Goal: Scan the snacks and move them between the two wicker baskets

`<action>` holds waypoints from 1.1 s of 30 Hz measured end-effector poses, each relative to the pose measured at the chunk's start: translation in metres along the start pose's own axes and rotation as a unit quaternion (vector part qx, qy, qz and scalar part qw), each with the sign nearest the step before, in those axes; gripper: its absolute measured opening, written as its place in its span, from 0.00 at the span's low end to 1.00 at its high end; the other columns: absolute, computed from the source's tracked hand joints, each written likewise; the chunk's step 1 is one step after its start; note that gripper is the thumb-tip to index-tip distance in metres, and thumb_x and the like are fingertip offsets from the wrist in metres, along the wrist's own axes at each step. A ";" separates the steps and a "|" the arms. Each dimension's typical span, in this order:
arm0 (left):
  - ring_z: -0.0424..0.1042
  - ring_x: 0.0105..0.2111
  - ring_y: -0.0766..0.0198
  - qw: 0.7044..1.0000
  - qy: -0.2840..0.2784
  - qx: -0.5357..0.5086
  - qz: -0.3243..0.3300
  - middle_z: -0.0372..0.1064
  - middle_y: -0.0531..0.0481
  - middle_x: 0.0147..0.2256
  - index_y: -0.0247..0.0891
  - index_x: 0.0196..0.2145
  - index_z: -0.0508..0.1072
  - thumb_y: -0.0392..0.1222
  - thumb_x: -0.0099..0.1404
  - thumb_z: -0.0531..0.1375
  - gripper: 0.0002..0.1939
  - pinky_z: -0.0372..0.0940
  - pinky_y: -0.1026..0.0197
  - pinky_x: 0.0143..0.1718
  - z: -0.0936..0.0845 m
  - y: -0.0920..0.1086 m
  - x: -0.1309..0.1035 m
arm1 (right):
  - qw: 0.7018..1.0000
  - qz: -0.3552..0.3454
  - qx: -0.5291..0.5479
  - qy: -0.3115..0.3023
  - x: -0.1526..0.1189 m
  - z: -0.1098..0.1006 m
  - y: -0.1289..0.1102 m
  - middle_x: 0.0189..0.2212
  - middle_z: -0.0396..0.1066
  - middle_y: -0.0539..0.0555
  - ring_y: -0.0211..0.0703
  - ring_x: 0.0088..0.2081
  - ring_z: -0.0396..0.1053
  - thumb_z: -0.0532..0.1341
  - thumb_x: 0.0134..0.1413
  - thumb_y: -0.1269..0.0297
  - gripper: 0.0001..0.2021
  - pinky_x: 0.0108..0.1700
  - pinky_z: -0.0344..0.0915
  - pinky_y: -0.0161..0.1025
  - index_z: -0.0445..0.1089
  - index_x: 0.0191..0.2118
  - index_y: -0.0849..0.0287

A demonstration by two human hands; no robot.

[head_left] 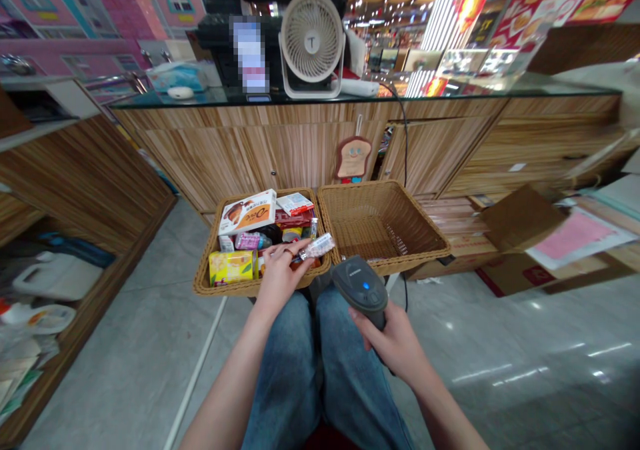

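My left hand (283, 270) is closed on a small clear tube-shaped pack with a white barcode label (320, 245). It is held over the right part of the left wicker basket (201, 280). In that basket lie a white and orange Dove box (249, 213), a yellow pack (232, 267), a pink-labelled bottle (250, 240) and several other packages. My right hand (393, 340) grips a dark handheld barcode scanner (361, 287) by its handle, with a blue light on top. The scanner's head is near the labelled pack, not touching it.
A second wicker basket (440, 245) stands to the right, against the first. Behind is a wooden counter (240, 147) with a white fan (313, 40) and a tissue pack (177, 77). Opened cardboard boxes (520, 273) are on the right; a shelf with a white jug (57, 277) is on the left.
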State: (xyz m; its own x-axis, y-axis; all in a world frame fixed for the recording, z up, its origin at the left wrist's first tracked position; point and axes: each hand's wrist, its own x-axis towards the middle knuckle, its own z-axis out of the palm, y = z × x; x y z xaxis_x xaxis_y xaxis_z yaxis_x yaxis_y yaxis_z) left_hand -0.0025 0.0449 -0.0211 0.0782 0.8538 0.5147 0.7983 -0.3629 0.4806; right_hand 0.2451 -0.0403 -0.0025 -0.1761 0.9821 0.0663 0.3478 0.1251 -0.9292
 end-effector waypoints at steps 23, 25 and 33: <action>0.77 0.53 0.53 0.998 -0.028 -0.013 -0.049 0.80 0.50 0.53 0.49 0.53 0.77 0.38 0.70 0.65 0.15 0.54 0.42 0.66 -0.004 -0.001 0.003 | 0.999 -0.019 -0.019 -0.025 0.003 0.001 0.000 0.19 0.69 0.48 0.45 0.21 0.71 0.61 0.67 0.54 0.13 0.26 0.66 0.35 0.73 0.41 0.60; 0.77 0.53 0.53 0.999 -0.023 -0.016 -0.045 0.80 0.50 0.53 0.49 0.53 0.77 0.38 0.70 0.65 0.15 0.54 0.42 0.65 -0.004 -0.002 0.003 | 0.999 -0.016 -0.018 -0.024 0.002 0.002 0.001 0.19 0.70 0.48 0.44 0.21 0.70 0.61 0.67 0.54 0.13 0.25 0.66 0.35 0.73 0.41 0.60; 0.78 0.54 0.54 0.999 -0.011 -0.027 -0.036 0.80 0.50 0.53 0.49 0.53 0.77 0.37 0.69 0.66 0.15 0.55 0.41 0.65 -0.004 -0.002 0.001 | 1.000 -0.014 -0.014 -0.010 -0.001 -0.002 0.006 0.21 0.70 0.49 0.40 0.18 0.67 0.61 0.67 0.51 0.15 0.22 0.63 0.33 0.71 0.37 0.59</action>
State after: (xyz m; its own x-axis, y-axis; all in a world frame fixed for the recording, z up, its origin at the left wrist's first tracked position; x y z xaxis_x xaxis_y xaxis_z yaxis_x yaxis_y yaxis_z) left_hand -0.0059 0.0447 -0.0187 0.0356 0.8862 0.4620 0.7691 -0.3195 0.5536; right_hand 0.2490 -0.0399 -0.0076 -0.2039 0.9753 0.0845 0.3678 0.1563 -0.9167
